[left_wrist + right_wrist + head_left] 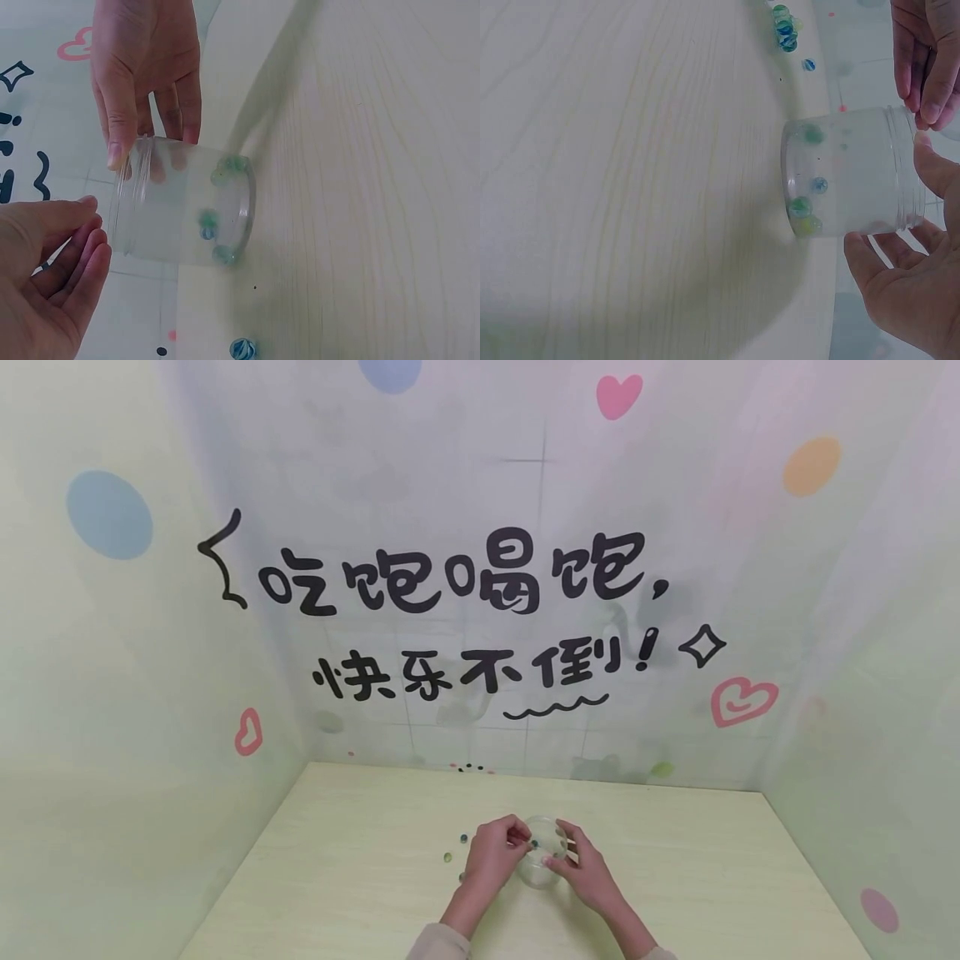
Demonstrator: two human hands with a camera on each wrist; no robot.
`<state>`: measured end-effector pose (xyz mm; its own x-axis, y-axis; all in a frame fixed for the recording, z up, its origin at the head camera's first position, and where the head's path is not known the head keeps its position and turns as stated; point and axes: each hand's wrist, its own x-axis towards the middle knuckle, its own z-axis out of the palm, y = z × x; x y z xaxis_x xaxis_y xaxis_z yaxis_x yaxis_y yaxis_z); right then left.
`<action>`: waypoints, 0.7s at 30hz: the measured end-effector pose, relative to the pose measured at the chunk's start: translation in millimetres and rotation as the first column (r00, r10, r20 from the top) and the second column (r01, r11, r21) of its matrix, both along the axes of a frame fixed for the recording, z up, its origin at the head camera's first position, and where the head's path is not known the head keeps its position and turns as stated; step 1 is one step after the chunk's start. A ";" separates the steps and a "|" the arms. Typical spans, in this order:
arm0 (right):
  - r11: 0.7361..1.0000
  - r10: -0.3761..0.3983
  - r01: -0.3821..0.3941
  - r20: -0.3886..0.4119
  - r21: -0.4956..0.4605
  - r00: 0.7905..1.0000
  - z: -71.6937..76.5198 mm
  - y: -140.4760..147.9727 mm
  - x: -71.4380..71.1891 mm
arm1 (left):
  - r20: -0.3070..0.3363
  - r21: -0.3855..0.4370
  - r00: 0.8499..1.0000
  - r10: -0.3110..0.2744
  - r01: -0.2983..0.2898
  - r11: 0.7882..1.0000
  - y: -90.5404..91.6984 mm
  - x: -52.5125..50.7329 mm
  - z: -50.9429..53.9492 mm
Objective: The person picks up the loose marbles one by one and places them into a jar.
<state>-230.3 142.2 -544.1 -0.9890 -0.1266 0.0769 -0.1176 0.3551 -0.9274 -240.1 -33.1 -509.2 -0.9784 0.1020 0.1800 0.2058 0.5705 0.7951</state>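
A clear round jar (542,878) has several green, blue and yellowish marbles (801,208) near its base. My right hand (588,868) grips it close to the mouth, with the thumb on one side and fingers on the other. My left hand (493,853) is at the jar's mouth, thumb and forefinger tips together and fingers curled; in the left wrist view (52,262) no marble shows between them. A small dark marble (535,844) appears beside those fingertips in the head view, apparently through the jar wall.
Loose marbles (447,857) lie on the pale wooden table (360,877), left of my left hand. The right wrist view shows several bunched together, with one blue marble (808,65) apart. A printed backdrop (450,485) stands behind the table and along its sides.
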 end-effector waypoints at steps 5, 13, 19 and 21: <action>1.000 -0.006 0.006 -0.003 0.008 1.000 -1.0 -0.8 -0.5 | -0.017 0.021 1.000 0.011 -0.010 1.000 -5.2 -1.5 -3.6; 1.000 -0.014 0.014 0.003 0.009 1.000 0.3 -1.3 0.8 | -0.031 0.007 0.995 0.100 -0.100 0.995 -35.2 -1.4 -12.6; 1.000 -0.014 0.014 -0.004 0.014 1.000 0.4 -1.4 0.5 | 0.001 -0.003 0.986 0.166 -0.166 0.986 -65.4 -2.8 -21.2; 1.000 -0.013 0.013 -0.006 0.013 1.000 -0.2 -1.3 0.1 | 0.005 -0.002 0.981 0.192 -0.192 0.981 -73.9 -2.8 -23.3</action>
<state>-230.2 140.8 -544.3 -0.9901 -0.1151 0.0809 -0.1182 0.3689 -0.9219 -242.8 -107.0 -532.5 -0.9808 -0.0871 0.1747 0.0883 0.5999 0.7952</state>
